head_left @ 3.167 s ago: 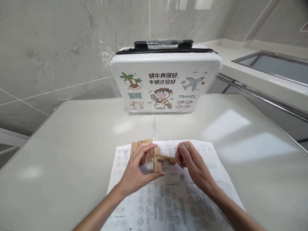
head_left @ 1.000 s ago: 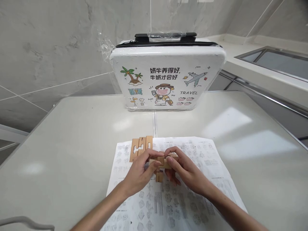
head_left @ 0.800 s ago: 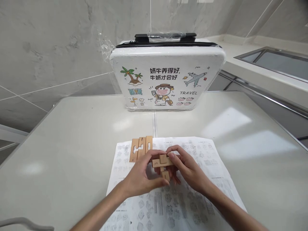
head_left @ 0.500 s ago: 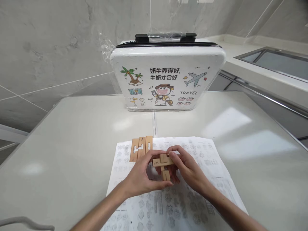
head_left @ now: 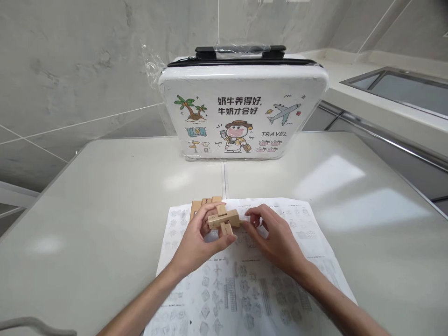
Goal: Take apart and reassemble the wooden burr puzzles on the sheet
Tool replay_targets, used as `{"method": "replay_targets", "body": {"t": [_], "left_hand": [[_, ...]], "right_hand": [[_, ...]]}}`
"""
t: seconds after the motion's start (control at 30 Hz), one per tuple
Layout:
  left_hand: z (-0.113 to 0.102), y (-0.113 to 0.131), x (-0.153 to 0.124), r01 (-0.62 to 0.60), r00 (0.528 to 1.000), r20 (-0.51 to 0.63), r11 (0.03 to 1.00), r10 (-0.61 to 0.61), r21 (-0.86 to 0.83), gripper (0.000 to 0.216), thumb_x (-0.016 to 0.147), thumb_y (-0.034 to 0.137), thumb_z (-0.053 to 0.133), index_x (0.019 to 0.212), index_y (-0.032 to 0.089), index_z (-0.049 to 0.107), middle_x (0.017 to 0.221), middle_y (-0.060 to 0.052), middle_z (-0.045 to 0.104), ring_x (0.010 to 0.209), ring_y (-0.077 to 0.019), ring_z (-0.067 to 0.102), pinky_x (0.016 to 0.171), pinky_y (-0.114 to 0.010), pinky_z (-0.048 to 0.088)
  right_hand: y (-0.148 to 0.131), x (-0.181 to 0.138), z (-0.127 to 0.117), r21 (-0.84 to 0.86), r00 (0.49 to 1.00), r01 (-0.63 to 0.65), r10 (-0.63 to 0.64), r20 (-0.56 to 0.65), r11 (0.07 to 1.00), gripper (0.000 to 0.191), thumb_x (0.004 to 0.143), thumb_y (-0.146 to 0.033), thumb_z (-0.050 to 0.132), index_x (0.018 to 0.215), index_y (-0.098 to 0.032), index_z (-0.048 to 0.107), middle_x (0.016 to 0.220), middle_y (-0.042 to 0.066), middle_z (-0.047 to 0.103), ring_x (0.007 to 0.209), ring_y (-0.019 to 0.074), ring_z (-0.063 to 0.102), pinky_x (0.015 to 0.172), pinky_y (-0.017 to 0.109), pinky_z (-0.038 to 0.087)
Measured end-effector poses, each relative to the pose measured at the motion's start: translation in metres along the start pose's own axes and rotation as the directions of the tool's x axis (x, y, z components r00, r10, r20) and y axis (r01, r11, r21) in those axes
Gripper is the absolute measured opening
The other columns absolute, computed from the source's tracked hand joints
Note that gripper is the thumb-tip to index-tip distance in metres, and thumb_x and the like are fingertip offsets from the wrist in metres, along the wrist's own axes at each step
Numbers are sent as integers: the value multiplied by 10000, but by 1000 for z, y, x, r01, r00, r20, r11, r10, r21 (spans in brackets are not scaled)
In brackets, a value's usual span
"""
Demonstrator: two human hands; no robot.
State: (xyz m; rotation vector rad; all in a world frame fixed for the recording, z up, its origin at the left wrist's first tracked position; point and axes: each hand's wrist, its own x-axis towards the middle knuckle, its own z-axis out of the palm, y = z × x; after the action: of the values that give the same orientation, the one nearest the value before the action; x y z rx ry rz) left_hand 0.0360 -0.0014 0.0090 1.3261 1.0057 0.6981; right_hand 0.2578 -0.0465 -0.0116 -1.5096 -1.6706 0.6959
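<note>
My left hand (head_left: 199,235) is closed around a cross of interlocked wooden burr puzzle pieces (head_left: 229,218), thumb below and fingers behind. One notched bar lies crosswise over the others, and a dark mark shows on its left end. Just off the right end of the cross is my right hand (head_left: 271,233), its fingers bent and a gap between thumb and index finger. Nothing shows in its grasp; whether the thumb tip touches the wood is hard to tell. Behind my left hand lie loose wooden puzzle pieces (head_left: 206,201), partly covered by it.
Beneath both hands a printed instruction sheet (head_left: 255,280) is spread on the white table (head_left: 105,200). A white cartoon-printed case (head_left: 297,88) in clear plastic wrap stands at the back. A grey cable (head_left: 38,323) lies at the lower left.
The wooden cross has shifted left and slightly up in my left hand, and has turned. My right hand has come away from it, leaving its fingers apart.
</note>
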Motion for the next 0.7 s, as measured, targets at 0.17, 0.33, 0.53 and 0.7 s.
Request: {"method": "replay_targets", "body": {"t": [0.17, 0.33, 0.53, 0.7], "left_hand": [[4, 1, -4, 3, 998, 65, 992, -11, 125, 671, 798, 454, 910, 1358, 299, 575, 1250, -71, 696, 1170, -270, 700, 1021, -405, 563], [5, 1, -5, -21, 991, 130, 991, 4, 131, 704, 757, 456, 937, 1357, 308, 599, 1318, -82, 661, 1200, -282, 663, 1007, -401, 560], [3, -2, -5, -7, 981, 194, 995, -12, 95, 537, 1034, 581, 588, 1483, 289, 542, 1160, -85, 713, 983, -224, 684, 847, -347, 557], [4, -1, -4, 6, 994, 108, 982, -27, 188, 535, 1076, 600, 483, 1481, 259, 553, 919, -36, 706, 857, -208, 650, 775, -320, 523]], "right_hand": [[-3, -3, -2, 131, 988, 110, -123, 98, 985, 189, 1069, -319, 581, 1249, -266, 603, 1002, 41, 690, 818, 188, 624, 699, 316, 522], [-3, -5, -1, 111, 986, 144, -152, 69, 983, 98, 1077, -277, 573, 1159, -262, 624, 927, 26, 667, 758, 173, 597, 642, 300, 508], [-4, -5, 0, 108, 992, 120, -124, 31, 987, 89, 1070, -279, 587, 1145, -270, 634, 938, 24, 688, 744, 177, 598, 648, 313, 513], [-3, -3, -2, 118, 996, 83, -87, 32, 990, 166, 1076, -325, 578, 1223, -263, 621, 925, 19, 687, 730, 178, 604, 656, 313, 523]]}}
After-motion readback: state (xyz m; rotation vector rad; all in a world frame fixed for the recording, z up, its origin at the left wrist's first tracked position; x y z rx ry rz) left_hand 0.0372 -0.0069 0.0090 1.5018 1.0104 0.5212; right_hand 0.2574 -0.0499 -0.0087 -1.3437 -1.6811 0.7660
